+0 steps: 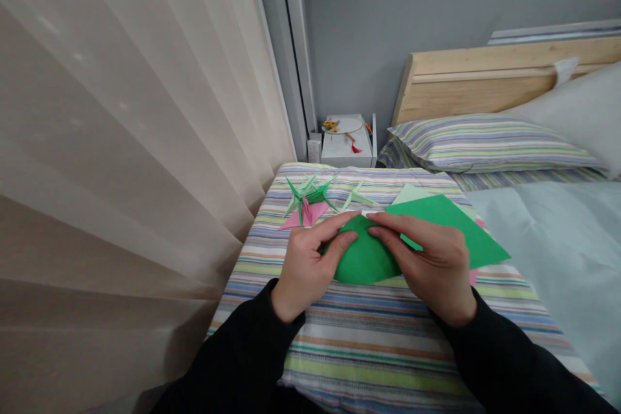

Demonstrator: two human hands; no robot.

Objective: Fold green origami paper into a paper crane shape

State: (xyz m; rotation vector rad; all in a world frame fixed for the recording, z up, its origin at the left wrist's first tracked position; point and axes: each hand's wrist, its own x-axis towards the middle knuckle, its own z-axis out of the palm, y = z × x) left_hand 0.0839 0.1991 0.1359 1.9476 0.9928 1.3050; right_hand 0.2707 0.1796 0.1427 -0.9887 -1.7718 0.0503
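Note:
Between my two hands is a folded sheet of green paper [367,255], its top point up and its lower edge bowed. My left hand [315,259] pinches its left upper edge between thumb and fingers. On the other side my right hand [429,259] grips the right upper edge the same way. Behind my right hand lies a flat sheet of green paper [468,229], partly over a pale green sheet [411,193]. Folded paper cranes, a green one [317,194] and a pink one [310,212], rest beyond my left hand.
A striped cloth [369,336] covers the surface under my hands. A pale green folded paper [358,196] lies farther back. Curtains [136,129] hang close on the left. Beyond stand a white cabinet [339,152] and, to the right, a bed with a striped pillow [504,145].

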